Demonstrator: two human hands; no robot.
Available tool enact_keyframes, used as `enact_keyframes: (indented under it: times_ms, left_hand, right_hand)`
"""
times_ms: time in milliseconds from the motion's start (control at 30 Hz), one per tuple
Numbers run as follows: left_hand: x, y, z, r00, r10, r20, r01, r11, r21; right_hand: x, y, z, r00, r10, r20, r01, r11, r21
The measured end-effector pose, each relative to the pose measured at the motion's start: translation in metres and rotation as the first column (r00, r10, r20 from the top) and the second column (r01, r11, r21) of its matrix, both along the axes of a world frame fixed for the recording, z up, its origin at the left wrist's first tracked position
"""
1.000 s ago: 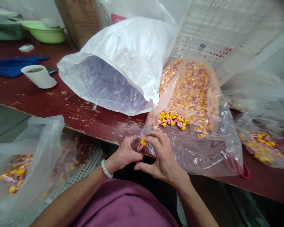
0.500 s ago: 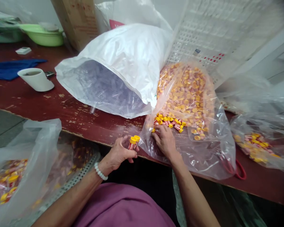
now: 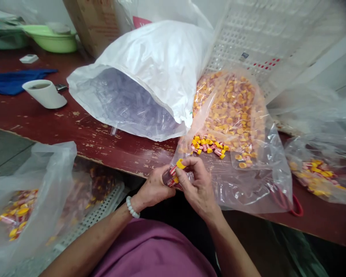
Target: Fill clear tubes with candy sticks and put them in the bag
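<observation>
Before my body, my left hand (image 3: 154,186) is closed around clear plastic tubes (image 3: 167,177); how many is partly hidden by the fingers. My right hand (image 3: 200,188) pinches a yellow cap (image 3: 180,164) with a red-and-white printed piece under it, right at the tubes' upper end. Whether that piece is fully inside a tube I cannot tell. Just beyond the right hand, loose yellow-capped pieces (image 3: 210,144) lie at the mouth of a clear plastic bag (image 3: 248,192) full of the same kind. A large white sack (image 3: 167,50) of clear empty tubes lies open to its left.
A white cup (image 3: 47,96) with dark liquid, a blue cloth (image 3: 20,79) and a green basin (image 3: 53,40) stand on the worn red table (image 3: 86,134). Lower left, a plastic bag (image 3: 50,173) holds finished-looking tubes by a white crate (image 3: 89,215). Another clear bag (image 3: 334,154) lies right.
My right hand has left the loose capped pieces and come back to the left hand, bringing a yellow-capped piece to the tubes. My left hand has turned the tubes toward it.
</observation>
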State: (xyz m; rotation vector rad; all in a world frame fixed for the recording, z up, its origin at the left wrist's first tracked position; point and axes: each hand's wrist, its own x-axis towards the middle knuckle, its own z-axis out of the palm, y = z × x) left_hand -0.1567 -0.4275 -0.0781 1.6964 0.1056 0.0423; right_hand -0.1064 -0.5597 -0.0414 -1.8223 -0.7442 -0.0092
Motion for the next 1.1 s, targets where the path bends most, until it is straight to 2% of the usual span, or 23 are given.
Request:
enact_keyframes:
  times_ms: [133,267,400,500,600,633,700,733,767,833,933,1033,1100]
  left_hand:
    - [-0.001,-0.002,0.002,1.0,0.008,0.008,-0.008,1.0,0.029]
    - [-0.002,0.0,0.001,1.0,0.02,0.002,-0.02,0.999,-0.03]
    - [-0.001,-0.001,-0.003,0.998,0.025,-0.066,-0.027,0.999,-0.024]
    - [-0.001,-0.002,-0.008,0.993,0.031,-0.111,-0.035,0.999,-0.033]
    - [-0.003,0.002,-0.011,0.989,0.054,-0.137,-0.064,0.995,-0.072]
    - [-0.004,0.005,-0.011,0.984,0.063,-0.167,-0.078,0.993,-0.085]
    - [-0.007,0.01,-0.012,0.969,0.077,-0.235,-0.103,0.99,-0.1]
    - [-0.008,0.012,-0.011,0.962,0.086,-0.26,-0.115,0.988,-0.1]
    - [-0.009,0.014,-0.011,0.957,0.096,-0.274,-0.128,0.987,-0.099]
    - [-0.011,0.015,-0.01,0.953,0.113,-0.279,-0.147,0.984,-0.102]
    - [-0.012,0.013,-0.008,0.956,0.112,-0.272,-0.151,0.98,-0.127]
    - [-0.011,0.011,-0.009,0.968,0.081,-0.236,-0.123,0.977,-0.172]
    - [-0.01,0.011,-0.01,0.98,0.064,-0.19,-0.099,0.979,-0.179]
  right_hand:
    - [-0.002,-0.003,0.001,0.98,0.106,0.169,-0.09,0.991,-0.1]
    - [-0.001,-0.01,-0.002,0.949,0.091,0.302,-0.042,0.985,-0.166]
    - [-0.011,-0.006,-0.013,0.882,0.189,0.432,-0.052,0.95,-0.308]
    - [-0.02,-0.002,-0.017,0.866,0.191,0.462,-0.039,0.947,-0.318]
    - [-0.01,-0.007,-0.018,0.895,0.192,0.402,-0.065,0.949,-0.309]
    - [-0.001,-0.011,-0.02,0.916,0.153,0.372,-0.05,0.961,-0.272]
    - [0.027,-0.02,-0.027,0.946,-0.03,0.324,0.094,0.978,-0.184]
    - [0.043,-0.025,-0.032,0.936,-0.16,0.315,0.215,0.965,-0.15]
    - [0.061,-0.028,-0.039,0.905,-0.267,0.332,0.336,0.927,-0.169]
    - [0.092,-0.031,-0.055,0.875,-0.29,0.388,0.409,0.872,-0.27]
    - [0.119,-0.032,-0.074,0.878,-0.248,0.409,0.399,0.852,-0.339]
    - [0.123,-0.038,-0.08,0.876,-0.266,0.401,0.41,0.849,-0.332]
    - [0.115,-0.045,-0.074,0.856,-0.332,0.396,0.463,0.832,-0.305]
